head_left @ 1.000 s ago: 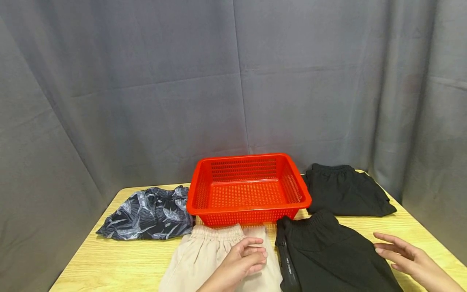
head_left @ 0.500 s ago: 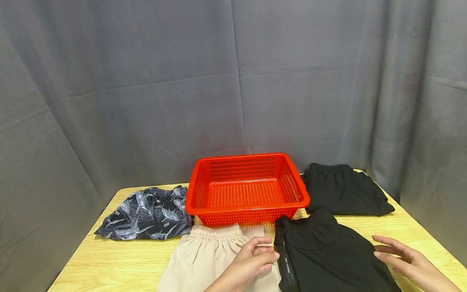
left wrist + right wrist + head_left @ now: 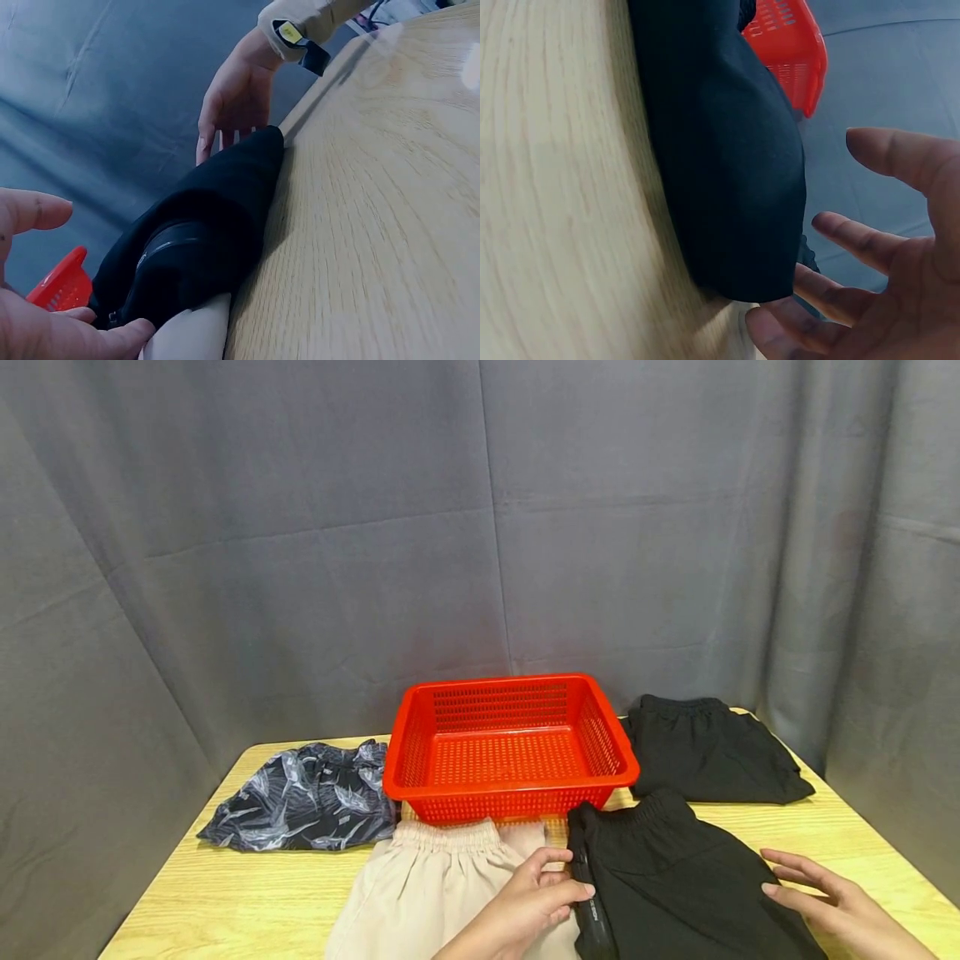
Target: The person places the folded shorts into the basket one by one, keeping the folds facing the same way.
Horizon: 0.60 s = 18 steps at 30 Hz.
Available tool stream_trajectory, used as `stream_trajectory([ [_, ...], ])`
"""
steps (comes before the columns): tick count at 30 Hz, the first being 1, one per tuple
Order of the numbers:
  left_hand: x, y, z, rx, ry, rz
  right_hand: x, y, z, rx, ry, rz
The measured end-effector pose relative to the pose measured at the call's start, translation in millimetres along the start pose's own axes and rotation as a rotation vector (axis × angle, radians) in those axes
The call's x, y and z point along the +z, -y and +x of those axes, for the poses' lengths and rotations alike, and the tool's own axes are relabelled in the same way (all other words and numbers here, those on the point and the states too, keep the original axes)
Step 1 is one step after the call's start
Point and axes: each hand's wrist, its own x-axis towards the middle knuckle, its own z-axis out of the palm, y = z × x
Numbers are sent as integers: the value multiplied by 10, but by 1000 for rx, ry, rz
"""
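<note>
Black shorts (image 3: 675, 877) with an elastic waist and lettering on a side strip lie in front of me. At their left edge is my left hand (image 3: 536, 897), fingertips right at the side strip and thumb held apart in the left wrist view. My right hand (image 3: 832, 902) sits by the opposite edge with its fingers spread. In the right wrist view its lower fingertips (image 3: 765, 330) reach the shorts' edge, and the thumb stands away from the cloth. Beige shorts (image 3: 435, 885) lie under my left hand, partly covered by it and by the black pair.
A red plastic basket (image 3: 510, 789) stands behind the shorts. Dark leaf-patterned shorts (image 3: 307, 802) lie left of it, and another black garment (image 3: 712, 756) lies to its right. Grey curtain (image 3: 300, 527) hangs around the wooden table (image 3: 195, 902).
My left hand has moved right, from over the beige shorts to the black shorts' left edge. The right hand has shifted slightly left, toward the black shorts.
</note>
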Motion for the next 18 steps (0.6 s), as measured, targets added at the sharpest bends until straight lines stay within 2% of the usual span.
stream_trajectory([
  [5, 17, -17, 41, -23, 19, 29, 15, 12, 18, 28, 12, 24],
  [10, 58, -11, 86, -44, 25, 47, 67, -11, 46, 71, 57, 238],
  [12, 73, -15, 97, -61, 38, 48, 89, -35, 53, 63, 65, 273],
  [18, 107, -40, 134, -108, 69, 51, 116, -90, 69, 18, 43, 189],
])
